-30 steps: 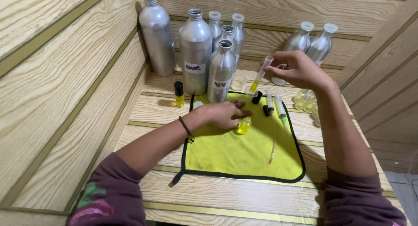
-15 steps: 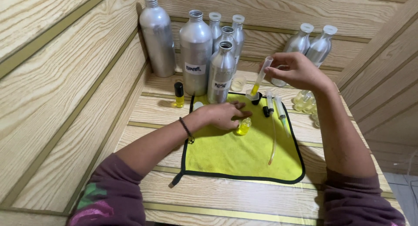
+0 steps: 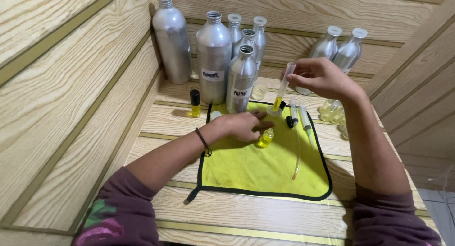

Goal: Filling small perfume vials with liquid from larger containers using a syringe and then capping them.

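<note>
A syringe held upright over a small vial on the yellow cloth.

The syringe (partly filled with yellow liquid) is pinched near its top in the grip of the right hand, above the far edge of the yellow cloth. The small vial stands nearer on the cloth, steadied by the fingertips of the left hand, whose grip is narrow against it. Silver bottles are ranged at the far side of the surface.

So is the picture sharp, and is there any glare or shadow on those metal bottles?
Head view: mostly sharp, the right hand with its syringe slightly soft; soft bright streaks on the metal bottles; a faint shadow beside the left hand on the yellow cloth; wood lines bow near the edges.
</note>
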